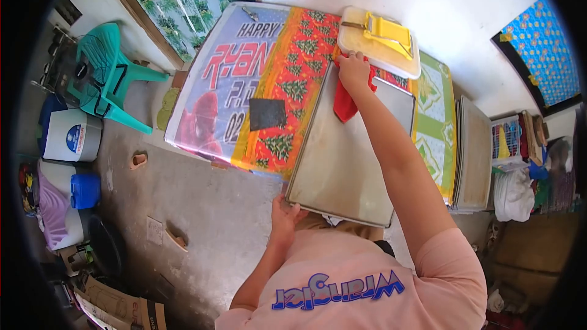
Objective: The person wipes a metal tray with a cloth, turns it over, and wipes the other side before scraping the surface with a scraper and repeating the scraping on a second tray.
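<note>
A large flat metal baking tray lies tilted across the near side of the table, its near edge against my body. My left hand is closed on the tray's near left corner. At the far left corner, my right hand is closed on a red cloth, which hangs over the tray's surface. Just beyond that hand stands a lidded plastic container with a yellow slicer-like tool on top. A dark square pad rests on the table to the left of the tray.
The table has a printed plastic cover. Stacked trays stand at its right end. To the left are a green plastic chair, a fan, a cooler and a blue jug. Slippers lie on the floor.
</note>
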Demonstrator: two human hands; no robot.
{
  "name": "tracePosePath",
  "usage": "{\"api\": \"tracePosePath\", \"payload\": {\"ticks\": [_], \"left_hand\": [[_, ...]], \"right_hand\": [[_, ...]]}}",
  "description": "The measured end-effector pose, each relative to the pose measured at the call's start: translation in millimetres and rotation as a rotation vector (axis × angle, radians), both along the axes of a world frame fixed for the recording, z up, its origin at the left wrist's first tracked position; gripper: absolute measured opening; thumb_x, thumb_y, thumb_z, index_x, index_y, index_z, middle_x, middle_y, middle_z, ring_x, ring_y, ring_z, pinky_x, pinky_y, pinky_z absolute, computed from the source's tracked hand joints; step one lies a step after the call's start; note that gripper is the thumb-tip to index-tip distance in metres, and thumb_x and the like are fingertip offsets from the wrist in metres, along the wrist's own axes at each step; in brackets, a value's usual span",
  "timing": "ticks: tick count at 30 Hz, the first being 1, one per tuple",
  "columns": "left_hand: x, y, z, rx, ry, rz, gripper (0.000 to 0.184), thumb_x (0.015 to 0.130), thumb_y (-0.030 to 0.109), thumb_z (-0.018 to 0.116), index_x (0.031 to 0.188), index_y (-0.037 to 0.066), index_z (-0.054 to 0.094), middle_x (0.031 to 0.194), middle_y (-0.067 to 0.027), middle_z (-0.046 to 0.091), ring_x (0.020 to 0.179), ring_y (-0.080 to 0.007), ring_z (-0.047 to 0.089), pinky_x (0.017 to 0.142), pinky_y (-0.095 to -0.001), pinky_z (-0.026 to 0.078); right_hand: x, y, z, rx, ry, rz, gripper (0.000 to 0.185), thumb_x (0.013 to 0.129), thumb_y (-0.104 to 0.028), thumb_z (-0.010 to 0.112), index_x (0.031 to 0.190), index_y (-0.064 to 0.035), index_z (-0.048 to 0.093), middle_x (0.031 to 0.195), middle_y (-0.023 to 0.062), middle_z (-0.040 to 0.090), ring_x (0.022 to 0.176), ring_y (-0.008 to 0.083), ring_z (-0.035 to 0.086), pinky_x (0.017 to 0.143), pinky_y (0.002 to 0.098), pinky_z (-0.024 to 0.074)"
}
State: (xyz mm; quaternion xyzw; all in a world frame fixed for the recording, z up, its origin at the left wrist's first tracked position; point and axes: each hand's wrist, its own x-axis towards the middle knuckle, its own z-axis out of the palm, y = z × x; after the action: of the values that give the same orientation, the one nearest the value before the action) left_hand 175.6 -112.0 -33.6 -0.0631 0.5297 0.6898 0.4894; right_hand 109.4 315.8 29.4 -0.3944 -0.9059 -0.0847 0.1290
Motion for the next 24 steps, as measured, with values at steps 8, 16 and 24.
{"api": "tracePosePath", "payload": {"ticks": [8, 16, 24], "left_hand": [[-5, 2, 18, -0.016, -0.056, -0.048, 0.052, 0.096, 0.002, 0.054, 0.138, 0.004, 0.023, 0.11, -0.016, 0.061, 0.091, -0.0219, 0.066, 0.089, -0.0383, 0.056], [-3, 0, 5, -0.006, -0.049, -0.058, 0.052, 0.096, 0.005, 0.056, 0.137, 0.005, 0.024, 0.114, -0.0146, 0.059, 0.086, -0.0229, 0.067, 0.082, -0.0375, 0.058], [-2, -4, 13, 0.116, -0.185, 0.027, 0.055, 0.089, -0.001, 0.053, 0.138, 0.005, 0.031, 0.124, -0.0124, 0.054, 0.105, -0.0233, 0.061, 0.091, -0.0433, 0.053]], "right_hand": [[-16, 26, -22, -0.047, -0.126, 0.442, 0.014, 0.084, -0.011, 0.053, 0.091, -0.009, 0.066, 0.1, 0.0078, 0.065, 0.103, 0.0275, 0.059, 0.083, 0.0408, 0.0523], [46, -113, -21, -0.17, -0.021, 0.906, 0.018, 0.077, -0.012, 0.057, 0.093, -0.0049, 0.061, 0.089, 0.0099, 0.063, 0.093, 0.0275, 0.06, 0.072, 0.0383, 0.0528], [104, -279, -16, -0.478, 0.161, 1.076, 0.02, 0.073, -0.017, 0.06, 0.09, -0.006, 0.06, 0.089, 0.0071, 0.063, 0.091, 0.0234, 0.058, 0.074, 0.0361, 0.0501]]}}
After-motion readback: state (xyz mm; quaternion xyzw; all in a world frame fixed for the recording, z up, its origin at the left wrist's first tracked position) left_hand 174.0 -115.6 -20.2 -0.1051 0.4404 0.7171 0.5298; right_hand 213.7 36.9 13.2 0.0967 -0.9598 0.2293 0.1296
